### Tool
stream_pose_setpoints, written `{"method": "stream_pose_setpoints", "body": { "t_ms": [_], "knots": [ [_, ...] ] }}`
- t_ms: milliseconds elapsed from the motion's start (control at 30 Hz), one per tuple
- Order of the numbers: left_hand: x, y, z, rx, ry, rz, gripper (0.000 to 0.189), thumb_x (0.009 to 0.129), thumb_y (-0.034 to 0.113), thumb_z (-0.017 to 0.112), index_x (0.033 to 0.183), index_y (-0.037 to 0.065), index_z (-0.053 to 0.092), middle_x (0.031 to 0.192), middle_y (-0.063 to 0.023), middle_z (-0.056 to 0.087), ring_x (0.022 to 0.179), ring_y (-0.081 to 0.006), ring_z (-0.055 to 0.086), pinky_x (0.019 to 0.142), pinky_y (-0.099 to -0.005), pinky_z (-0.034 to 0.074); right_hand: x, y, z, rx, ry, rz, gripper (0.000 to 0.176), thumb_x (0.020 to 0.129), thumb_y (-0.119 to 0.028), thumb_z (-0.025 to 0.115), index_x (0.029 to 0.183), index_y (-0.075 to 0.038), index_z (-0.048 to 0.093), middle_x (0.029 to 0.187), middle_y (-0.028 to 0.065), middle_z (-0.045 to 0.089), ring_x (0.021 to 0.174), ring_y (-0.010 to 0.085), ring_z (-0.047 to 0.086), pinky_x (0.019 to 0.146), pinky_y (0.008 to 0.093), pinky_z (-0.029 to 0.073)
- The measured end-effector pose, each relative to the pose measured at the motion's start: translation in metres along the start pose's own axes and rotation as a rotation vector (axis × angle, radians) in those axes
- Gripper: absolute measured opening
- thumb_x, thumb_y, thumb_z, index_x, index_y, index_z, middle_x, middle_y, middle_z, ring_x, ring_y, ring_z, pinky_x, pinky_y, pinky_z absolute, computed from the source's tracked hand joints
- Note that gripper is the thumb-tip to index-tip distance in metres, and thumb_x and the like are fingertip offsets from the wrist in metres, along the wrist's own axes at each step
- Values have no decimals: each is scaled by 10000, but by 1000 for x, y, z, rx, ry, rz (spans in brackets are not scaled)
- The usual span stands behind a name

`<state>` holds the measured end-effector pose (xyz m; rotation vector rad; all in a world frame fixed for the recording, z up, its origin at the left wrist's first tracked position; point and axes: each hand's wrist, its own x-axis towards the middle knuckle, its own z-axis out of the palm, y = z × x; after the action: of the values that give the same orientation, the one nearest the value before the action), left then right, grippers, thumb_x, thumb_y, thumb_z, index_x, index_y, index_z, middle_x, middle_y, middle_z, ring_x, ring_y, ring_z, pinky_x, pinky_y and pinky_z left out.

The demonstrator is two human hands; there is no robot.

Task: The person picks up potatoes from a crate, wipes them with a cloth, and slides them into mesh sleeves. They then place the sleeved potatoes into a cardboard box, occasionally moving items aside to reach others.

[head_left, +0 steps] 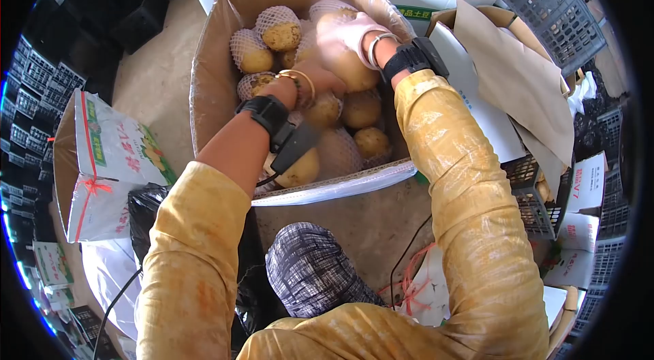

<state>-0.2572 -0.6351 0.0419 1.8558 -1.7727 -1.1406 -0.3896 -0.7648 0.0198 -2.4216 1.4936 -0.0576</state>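
An open cardboard box [204, 81] lined with clear plastic holds several potatoes, many in white foam net sleeves. Both my hands reach inside it. My right hand [343, 32], pale and blurred, is closed over the upper side of a large bare potato [357, 72]. My left hand [321, 79] is at the lower left of that same potato, its fingers smeared by motion and partly hidden. To the left lie a netted potato [281, 34] and another netted potato [254, 59]. Nearer to me are a potato [300, 168] and a netted potato [372, 143].
A white printed carton [112, 169] stands on the left beside a black plastic bag [146, 213]. Open cartons with a brown paper sheet [511, 67] crowd the right, near a grey plastic crate [538, 2] and a black crate [538, 207]. Pink string [412, 288] lies by my knee [310, 271].
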Motion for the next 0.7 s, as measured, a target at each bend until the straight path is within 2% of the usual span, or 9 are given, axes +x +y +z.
{"method": "stream_pose_setpoints", "body": {
  "t_ms": [133,200,233,300,333,400,433,500,700],
  "knots": [
    [2,-22,-41,-219,-49,17,543,604,357,823,951,-33,673,977,-150,684,872,-221,666,765,-344,538,-39,-8,-46,444,102,-243,418,872,-431,579,1093,-80,627,1023,63,624,934,162,554,857,305,436],
    [1,-28,-64,-929,22,-44,654,659,389,797,1084,-58,579,984,-169,674,883,-245,674,795,-376,559,-61,-15,-62,802,89,-350,362,906,-390,564,1044,-66,651,949,39,658,862,119,577,821,272,451],
    [8,-32,-72,-927,23,-42,654,659,389,797,1084,-58,579,984,-169,674,883,-245,674,795,-376,559,-70,-19,-61,998,37,-328,347,908,-383,566,1036,-72,651,954,42,662,874,125,590,819,274,455],
    [20,-42,-81,-184,719,-227,841,637,450,809,1205,-58,452,1066,-208,642,899,-305,677,840,-405,560,-103,-48,-76,501,-148,-389,317,885,-345,588,1078,-98,634,1008,57,657,944,165,589,834,301,463],
    [10,-40,-62,235,622,-326,999,612,499,770,1337,-53,362,1255,-263,550,1128,-358,583,915,-397,512,-102,-59,-62,204,-219,-418,322,862,-324,601,1115,-126,624,1047,81,655,998,214,589,856,327,469],
    [15,-58,-45,305,460,-290,1009,614,506,755,1348,-59,355,1257,-273,544,1143,-376,569,938,-408,492,-95,-65,-8,-417,-290,-608,385,816,-281,626,1188,-182,605,1127,128,651,1106,311,590,900,379,479],
    [22,-64,-38,384,293,-240,1019,615,513,740,1358,-65,347,1259,-282,538,1159,-395,554,961,-420,473,-105,-91,-15,-173,-315,-75,627,741,-393,687,1296,-151,527,1163,181,636,1102,344,598,930,387,467],
    [24,-70,-43,442,298,-243,1050,623,546,703,1380,-73,320,1267,-301,527,1180,-401,539,997,-423,436,-111,-95,-18,124,-225,277,975,648,-543,728,1466,-183,336,1308,226,536,1198,340,547,1010,429,422],
    [16,-56,-39,337,272,-206,1021,702,575,652,1408,-68,289,1311,-321,488,1223,-390,510,1021,-423,415,-115,-101,-22,124,-196,324,957,618,-535,741,1412,-131,390,1273,213,572,1148,333,587,978,418,450]
  ]
}}
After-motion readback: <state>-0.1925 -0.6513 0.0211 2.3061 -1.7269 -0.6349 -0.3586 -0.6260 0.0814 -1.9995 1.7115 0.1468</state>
